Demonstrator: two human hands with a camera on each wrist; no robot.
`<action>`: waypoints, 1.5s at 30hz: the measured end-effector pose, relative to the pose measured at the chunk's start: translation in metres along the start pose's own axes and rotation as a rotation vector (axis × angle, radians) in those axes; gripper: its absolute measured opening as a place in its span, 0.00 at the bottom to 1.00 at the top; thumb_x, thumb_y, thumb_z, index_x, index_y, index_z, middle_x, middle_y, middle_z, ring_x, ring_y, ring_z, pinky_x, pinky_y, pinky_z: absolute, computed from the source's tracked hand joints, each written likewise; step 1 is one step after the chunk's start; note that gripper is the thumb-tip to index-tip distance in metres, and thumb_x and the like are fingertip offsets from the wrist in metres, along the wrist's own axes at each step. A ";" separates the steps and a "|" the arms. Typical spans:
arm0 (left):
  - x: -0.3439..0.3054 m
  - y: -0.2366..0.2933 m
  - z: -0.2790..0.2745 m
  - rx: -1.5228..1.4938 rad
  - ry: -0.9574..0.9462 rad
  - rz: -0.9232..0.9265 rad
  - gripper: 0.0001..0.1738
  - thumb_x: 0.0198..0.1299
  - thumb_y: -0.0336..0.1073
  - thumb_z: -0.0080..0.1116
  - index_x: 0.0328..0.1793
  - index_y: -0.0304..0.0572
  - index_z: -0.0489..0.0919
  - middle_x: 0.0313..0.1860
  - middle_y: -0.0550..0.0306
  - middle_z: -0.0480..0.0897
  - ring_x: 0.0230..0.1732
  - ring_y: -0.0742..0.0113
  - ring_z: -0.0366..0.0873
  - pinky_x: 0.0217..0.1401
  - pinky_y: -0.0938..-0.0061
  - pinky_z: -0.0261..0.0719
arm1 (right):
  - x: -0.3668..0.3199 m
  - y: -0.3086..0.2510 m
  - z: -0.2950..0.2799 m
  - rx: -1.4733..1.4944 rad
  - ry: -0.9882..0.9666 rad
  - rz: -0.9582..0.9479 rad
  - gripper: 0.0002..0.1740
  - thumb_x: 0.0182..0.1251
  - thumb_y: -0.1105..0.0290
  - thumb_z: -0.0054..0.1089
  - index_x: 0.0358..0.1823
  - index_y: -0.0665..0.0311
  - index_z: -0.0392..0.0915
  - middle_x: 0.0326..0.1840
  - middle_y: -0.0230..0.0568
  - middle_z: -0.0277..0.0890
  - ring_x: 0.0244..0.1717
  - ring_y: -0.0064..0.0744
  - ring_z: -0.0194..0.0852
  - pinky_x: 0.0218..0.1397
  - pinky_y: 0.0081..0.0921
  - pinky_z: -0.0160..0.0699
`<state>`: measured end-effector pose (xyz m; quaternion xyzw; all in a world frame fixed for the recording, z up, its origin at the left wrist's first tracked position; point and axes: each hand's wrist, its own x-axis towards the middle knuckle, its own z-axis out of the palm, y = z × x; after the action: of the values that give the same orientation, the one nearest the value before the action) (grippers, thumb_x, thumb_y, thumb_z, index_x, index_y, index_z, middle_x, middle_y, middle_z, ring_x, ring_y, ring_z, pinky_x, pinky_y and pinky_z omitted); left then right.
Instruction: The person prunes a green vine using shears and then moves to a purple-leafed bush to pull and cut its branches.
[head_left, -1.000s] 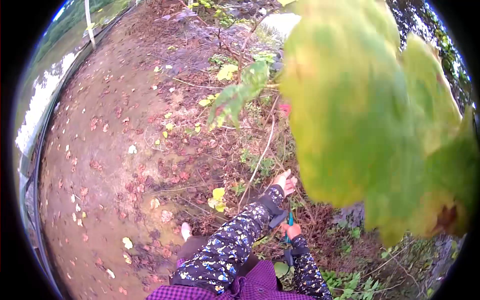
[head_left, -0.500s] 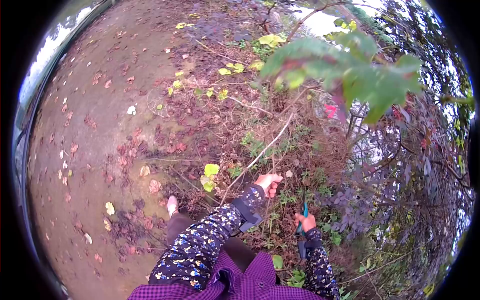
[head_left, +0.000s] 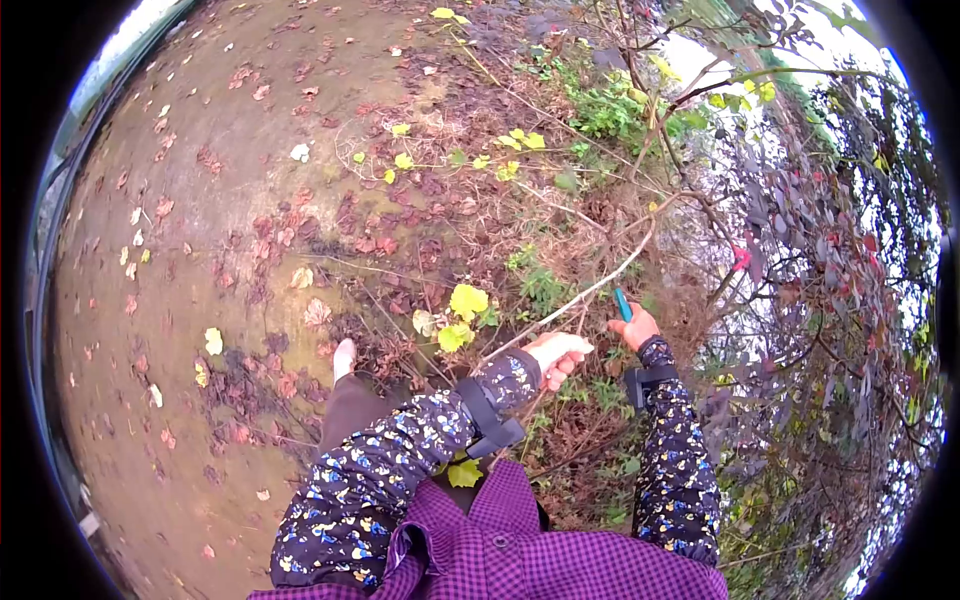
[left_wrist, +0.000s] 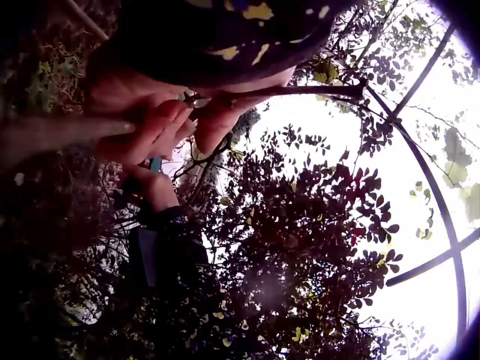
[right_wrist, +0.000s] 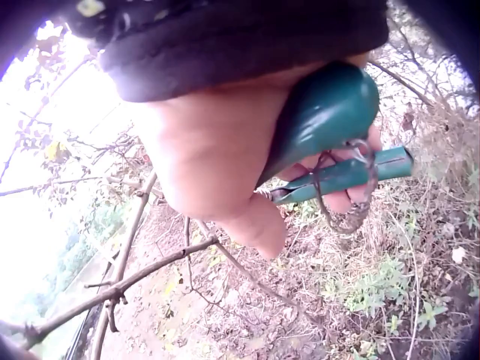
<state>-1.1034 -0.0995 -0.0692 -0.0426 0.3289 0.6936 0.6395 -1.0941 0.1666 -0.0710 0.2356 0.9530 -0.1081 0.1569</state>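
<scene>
In the head view my left hand (head_left: 560, 358) is in front of me, beside a long pale vine stem (head_left: 600, 285). Its thumb and curled fingers pinch a thin brown twig (left_wrist: 319, 91), seen in the left wrist view. To the right, my right hand (head_left: 637, 328) grips teal-handled pruning shears (head_left: 623, 305). The right wrist view shows both handles (right_wrist: 330, 112) in the palm, with a wire loop round their end; the blades are hidden behind the hand. A bare, knotted branch (right_wrist: 150, 281) crosses below that hand.
Yellow leaves (head_left: 465, 310) hang just left of the left hand. Dark-leaved shrubs (head_left: 800, 330) crowd the right side. A dirt path (head_left: 200, 290) strewn with fallen leaves runs along the left, and a foot (head_left: 344, 357) stands at its edge.
The large green leaves close to the camera have left the view. My right hand has moved forward with the shears, level with the left hand. The left hand still has its fingers curled.
</scene>
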 end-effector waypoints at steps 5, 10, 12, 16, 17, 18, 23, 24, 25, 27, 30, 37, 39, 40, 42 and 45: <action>-0.003 0.000 -0.001 0.109 0.100 0.069 0.04 0.57 0.35 0.54 0.31 0.46 0.72 0.15 0.72 0.59 0.13 0.80 0.54 0.14 0.79 0.51 | 0.004 0.006 -0.006 -0.090 0.021 -0.033 0.37 0.46 0.51 0.67 0.57 0.65 0.69 0.46 0.56 0.76 0.50 0.53 0.74 0.53 0.40 0.71; -0.002 0.005 0.001 0.218 0.149 0.089 0.13 0.60 0.45 0.55 0.28 0.47 0.72 0.13 0.73 0.59 0.11 0.80 0.52 0.13 0.79 0.48 | -0.004 0.006 -0.019 -0.061 -0.018 -0.033 0.37 0.47 0.52 0.67 0.57 0.64 0.69 0.46 0.56 0.76 0.50 0.53 0.74 0.53 0.40 0.71; -0.005 0.006 0.001 0.239 0.098 0.079 0.12 0.58 0.44 0.57 0.30 0.51 0.69 0.15 0.75 0.58 0.14 0.82 0.53 0.15 0.82 0.49 | -0.007 0.004 -0.019 -0.052 0.046 -0.063 0.34 0.47 0.54 0.67 0.53 0.64 0.70 0.46 0.56 0.76 0.50 0.54 0.74 0.53 0.40 0.71; -0.002 0.001 -0.002 0.254 0.142 0.064 0.10 0.59 0.44 0.57 0.31 0.52 0.70 0.14 0.76 0.59 0.12 0.83 0.53 0.13 0.82 0.47 | -0.004 -0.007 -0.023 -0.089 0.006 -0.062 0.35 0.47 0.56 0.66 0.56 0.65 0.69 0.47 0.56 0.76 0.51 0.54 0.73 0.53 0.41 0.70; -0.001 0.000 -0.004 0.251 0.145 0.061 0.10 0.59 0.44 0.57 0.31 0.52 0.70 0.14 0.76 0.59 0.12 0.83 0.53 0.13 0.82 0.47 | -0.005 -0.008 -0.022 -0.103 0.031 -0.082 0.37 0.47 0.56 0.66 0.58 0.64 0.68 0.47 0.56 0.76 0.52 0.54 0.73 0.54 0.41 0.70; 0.001 -0.002 -0.006 0.255 0.131 0.072 0.12 0.59 0.44 0.56 0.27 0.51 0.69 0.13 0.75 0.59 0.11 0.82 0.53 0.12 0.80 0.48 | -0.004 -0.004 -0.018 -0.103 0.028 -0.083 0.37 0.47 0.56 0.66 0.58 0.64 0.68 0.47 0.56 0.76 0.52 0.54 0.73 0.54 0.41 0.70; 0.000 -0.007 -0.006 0.285 0.130 0.077 0.11 0.58 0.42 0.55 0.28 0.48 0.69 0.14 0.70 0.63 0.11 0.79 0.56 0.12 0.78 0.52 | 0.001 -0.009 -0.017 -0.009 0.120 -0.193 0.37 0.48 0.56 0.65 0.60 0.63 0.68 0.49 0.56 0.75 0.53 0.53 0.72 0.56 0.39 0.69; -0.001 -0.007 -0.005 0.285 0.129 0.076 0.11 0.58 0.42 0.55 0.28 0.48 0.69 0.14 0.70 0.63 0.11 0.79 0.56 0.12 0.78 0.52 | 0.003 -0.011 -0.019 -0.009 0.120 -0.191 0.37 0.48 0.56 0.65 0.60 0.63 0.68 0.49 0.56 0.75 0.53 0.53 0.72 0.56 0.39 0.69; -0.001 -0.008 -0.004 0.267 0.130 0.081 0.11 0.58 0.42 0.56 0.29 0.51 0.68 0.14 0.73 0.61 0.11 0.81 0.54 0.11 0.80 0.49 | 0.005 -0.014 -0.021 0.021 0.070 -0.166 0.37 0.48 0.55 0.65 0.59 0.64 0.68 0.49 0.55 0.75 0.53 0.53 0.72 0.55 0.39 0.69; -0.005 -0.007 -0.005 0.238 0.107 0.107 0.10 0.58 0.45 0.57 0.31 0.54 0.69 0.14 0.75 0.61 0.11 0.83 0.54 0.11 0.83 0.47 | 0.009 -0.017 -0.022 0.061 -0.012 -0.123 0.35 0.49 0.54 0.64 0.57 0.67 0.69 0.47 0.55 0.76 0.52 0.53 0.73 0.54 0.40 0.70; -0.012 -0.003 -0.003 0.323 0.192 0.097 0.13 0.59 0.48 0.57 0.31 0.52 0.72 0.13 0.75 0.62 0.10 0.83 0.55 0.10 0.82 0.48 | 0.007 -0.021 -0.022 0.016 -0.032 -0.068 0.32 0.50 0.52 0.63 0.52 0.67 0.71 0.45 0.57 0.77 0.51 0.54 0.74 0.54 0.40 0.70; -0.009 -0.030 -0.062 1.109 0.582 0.474 0.25 0.64 0.52 0.44 0.36 0.37 0.79 0.29 0.41 0.79 0.36 0.43 0.77 0.41 0.57 0.73 | -0.012 -0.040 -0.028 -0.380 -0.149 -0.019 0.30 0.50 0.50 0.62 0.44 0.69 0.74 0.42 0.59 0.77 0.47 0.55 0.76 0.51 0.43 0.74; -0.015 -0.034 -0.075 1.107 0.603 0.431 0.25 0.64 0.54 0.43 0.38 0.36 0.77 0.30 0.39 0.79 0.38 0.41 0.77 0.42 0.53 0.72 | -0.017 -0.043 -0.035 -0.415 -0.196 -0.030 0.29 0.50 0.50 0.62 0.42 0.70 0.75 0.41 0.60 0.77 0.46 0.55 0.76 0.50 0.42 0.75; -0.016 -0.038 -0.079 1.121 0.619 0.449 0.26 0.64 0.55 0.44 0.38 0.36 0.77 0.30 0.39 0.79 0.38 0.41 0.77 0.42 0.53 0.73 | -0.018 -0.041 -0.039 -0.445 -0.237 -0.036 0.28 0.49 0.50 0.63 0.40 0.71 0.76 0.39 0.61 0.77 0.45 0.55 0.77 0.49 0.42 0.75; -0.016 -0.047 -0.086 1.134 0.653 0.555 0.25 0.64 0.55 0.44 0.38 0.38 0.76 0.27 0.41 0.79 0.33 0.41 0.78 0.37 0.53 0.74 | -0.012 -0.029 -0.041 -0.443 -0.244 -0.103 0.26 0.49 0.52 0.64 0.36 0.72 0.77 0.35 0.61 0.78 0.42 0.54 0.78 0.45 0.40 0.77; -0.017 -0.047 -0.107 1.331 0.728 0.565 0.20 0.65 0.52 0.44 0.40 0.43 0.75 0.18 0.46 0.77 0.23 0.44 0.77 0.27 0.55 0.73 | -0.011 -0.022 -0.036 -0.235 -0.385 0.042 0.23 0.50 0.57 0.66 0.29 0.74 0.76 0.26 0.52 0.78 0.27 0.45 0.79 0.33 0.34 0.76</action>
<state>-1.0956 -0.1706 -0.1633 0.2084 0.8586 0.4306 0.1841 -1.1050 0.1529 -0.0308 0.2105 0.9063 -0.0361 0.3647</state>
